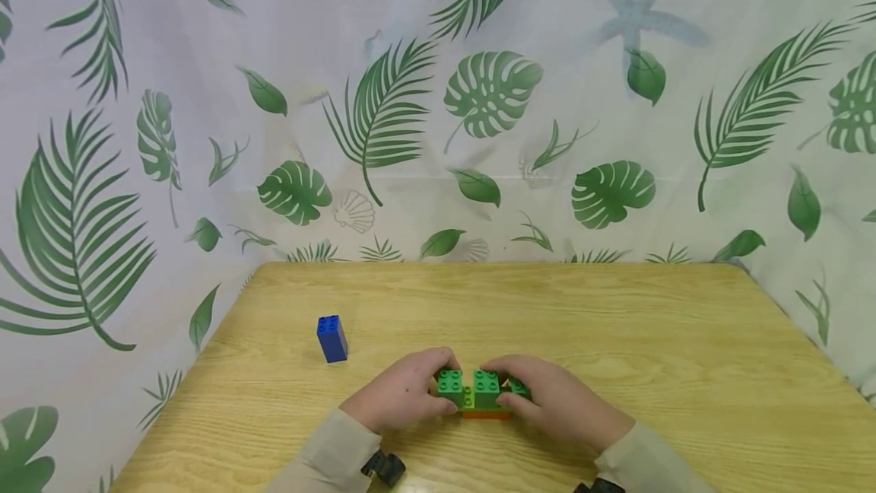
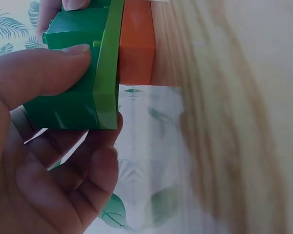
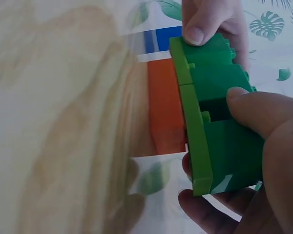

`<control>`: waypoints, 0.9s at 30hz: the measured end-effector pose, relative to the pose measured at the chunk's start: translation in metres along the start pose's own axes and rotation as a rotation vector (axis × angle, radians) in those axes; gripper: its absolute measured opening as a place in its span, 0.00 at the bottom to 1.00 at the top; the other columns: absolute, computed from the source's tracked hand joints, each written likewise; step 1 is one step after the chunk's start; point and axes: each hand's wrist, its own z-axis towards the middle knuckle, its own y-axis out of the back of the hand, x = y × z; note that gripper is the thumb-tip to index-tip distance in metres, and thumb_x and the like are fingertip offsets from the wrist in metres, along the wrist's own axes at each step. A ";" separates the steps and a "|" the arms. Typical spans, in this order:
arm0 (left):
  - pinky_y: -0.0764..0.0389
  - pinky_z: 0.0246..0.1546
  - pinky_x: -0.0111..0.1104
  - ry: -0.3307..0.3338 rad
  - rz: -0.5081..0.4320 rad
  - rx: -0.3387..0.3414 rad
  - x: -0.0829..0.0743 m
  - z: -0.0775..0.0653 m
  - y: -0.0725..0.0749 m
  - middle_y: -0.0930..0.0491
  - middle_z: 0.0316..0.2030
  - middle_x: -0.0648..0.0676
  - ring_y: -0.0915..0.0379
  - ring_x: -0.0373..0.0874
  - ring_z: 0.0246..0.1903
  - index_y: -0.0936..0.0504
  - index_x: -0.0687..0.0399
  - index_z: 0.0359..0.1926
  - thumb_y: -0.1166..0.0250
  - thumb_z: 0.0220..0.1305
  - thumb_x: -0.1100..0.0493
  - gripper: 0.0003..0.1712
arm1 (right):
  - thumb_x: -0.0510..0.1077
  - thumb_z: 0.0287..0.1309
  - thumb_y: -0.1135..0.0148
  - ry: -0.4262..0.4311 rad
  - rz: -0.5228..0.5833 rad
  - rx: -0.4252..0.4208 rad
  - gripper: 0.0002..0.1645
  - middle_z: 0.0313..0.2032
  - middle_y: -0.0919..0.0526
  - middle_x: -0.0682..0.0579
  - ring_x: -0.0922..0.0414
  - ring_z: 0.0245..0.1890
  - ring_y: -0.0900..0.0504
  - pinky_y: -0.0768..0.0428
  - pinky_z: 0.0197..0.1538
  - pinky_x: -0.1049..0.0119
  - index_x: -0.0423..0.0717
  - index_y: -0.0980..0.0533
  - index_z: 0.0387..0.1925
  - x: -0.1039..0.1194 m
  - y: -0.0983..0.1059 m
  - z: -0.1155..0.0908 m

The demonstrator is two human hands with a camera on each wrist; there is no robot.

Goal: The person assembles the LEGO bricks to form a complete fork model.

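Note:
A low toy-brick build stands near the table's front edge, between both hands. Its base is an orange brick (image 1: 486,415), on which lime green plates (image 3: 189,105) lie end to end and overhang it at both ends. Three darker green bricks sit in a row on top: a left one (image 1: 449,382), a middle one (image 1: 487,388) and a right one (image 3: 234,151). My left hand (image 1: 408,392) grips the left end, thumb on the near side, other fingers behind. With thumb and fingers, my right hand (image 1: 557,400) holds the right end, its thumb tip near the gap beside the middle brick.
Farther back on the left, a tall blue brick (image 1: 332,339) stands upright on the wooden table (image 1: 616,318). A white leaf-print curtain (image 1: 520,211) rises behind the table and along its sides. Each wrist carries a small black camera (image 1: 385,469).

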 end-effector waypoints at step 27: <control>0.24 0.55 0.37 -0.062 -0.015 -0.051 -0.010 0.004 -0.010 0.23 0.53 0.39 0.27 0.33 0.52 0.24 0.42 0.62 0.35 0.70 0.44 0.23 | 0.62 0.70 0.42 0.014 0.121 -0.122 0.27 0.61 0.24 0.64 0.61 0.56 0.22 0.22 0.56 0.54 0.61 0.28 0.66 -0.002 -0.014 0.000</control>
